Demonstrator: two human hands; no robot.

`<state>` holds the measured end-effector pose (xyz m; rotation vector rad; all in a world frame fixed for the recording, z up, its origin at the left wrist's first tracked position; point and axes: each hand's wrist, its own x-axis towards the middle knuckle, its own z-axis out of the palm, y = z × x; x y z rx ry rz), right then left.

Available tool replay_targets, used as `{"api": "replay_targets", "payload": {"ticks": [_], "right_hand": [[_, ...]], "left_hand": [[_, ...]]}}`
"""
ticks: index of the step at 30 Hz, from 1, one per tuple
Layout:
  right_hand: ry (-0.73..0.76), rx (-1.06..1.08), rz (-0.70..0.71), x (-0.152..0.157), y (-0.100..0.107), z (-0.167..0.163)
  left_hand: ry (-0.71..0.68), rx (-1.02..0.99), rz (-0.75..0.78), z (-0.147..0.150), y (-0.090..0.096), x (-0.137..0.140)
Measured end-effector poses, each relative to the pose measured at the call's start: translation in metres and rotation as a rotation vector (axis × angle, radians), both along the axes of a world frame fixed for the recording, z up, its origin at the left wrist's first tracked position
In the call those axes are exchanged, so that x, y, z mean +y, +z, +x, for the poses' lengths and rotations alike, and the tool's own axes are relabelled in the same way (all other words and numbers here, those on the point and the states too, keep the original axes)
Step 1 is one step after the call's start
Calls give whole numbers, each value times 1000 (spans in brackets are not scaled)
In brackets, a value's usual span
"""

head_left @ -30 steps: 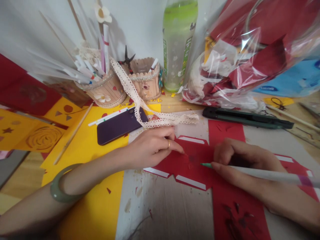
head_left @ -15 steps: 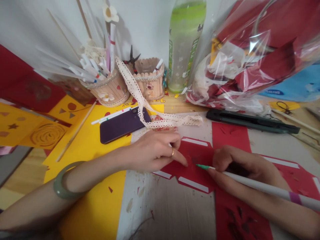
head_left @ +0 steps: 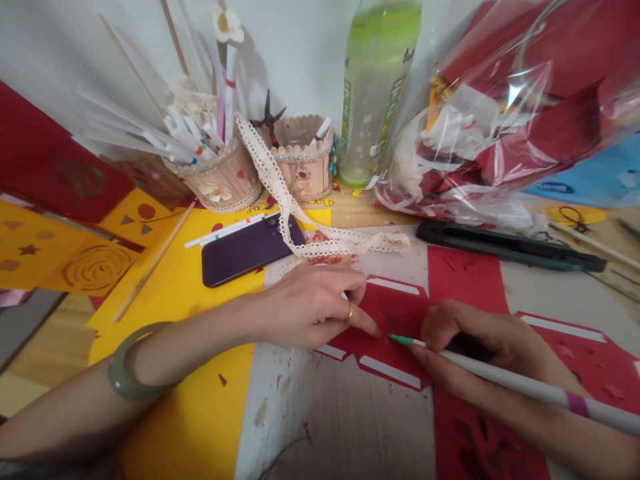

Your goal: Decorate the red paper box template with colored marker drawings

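A red paper piece (head_left: 395, 312) with white strips along its edge flaps lies flat on the grey board (head_left: 340, 413). On its left part rests my left hand (head_left: 320, 303), index finger stretched onto the paper and the other fingers loosely bent; it grips nothing that I can see. My right hand (head_left: 480, 340) is closed around a white pen-shaped tool (head_left: 520, 383) with a purple band. The tool's pointed green tip is at the red paper, close to my left fingertip; whether it touches is unclear. Part of the paper is hidden under my left hand.
Behind my hands lie a dark phone (head_left: 245, 253), lace ribbon (head_left: 345, 243) and a black utility knife (head_left: 510, 245). Two stick-covered holders, one a pen holder (head_left: 220, 177), stand by a green bottle (head_left: 377, 93) and plastic bag (head_left: 500, 133). Yellow paper (head_left: 195, 400) spreads left.
The green tip has shifted slightly left, nearer my left fingertip. My right hand moved a little with it; the whole view shifted slightly. My left hand keeps its pose on the paper.
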<state>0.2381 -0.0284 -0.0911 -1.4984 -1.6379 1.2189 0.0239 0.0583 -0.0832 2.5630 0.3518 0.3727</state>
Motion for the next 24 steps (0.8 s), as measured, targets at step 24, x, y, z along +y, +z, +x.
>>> {"api": "replay_targets", "payload": {"ticks": [24], "right_hand": [[104, -26, 154, 3, -8, 10]], "left_hand": [[9, 11, -8, 0, 1, 0]]}}
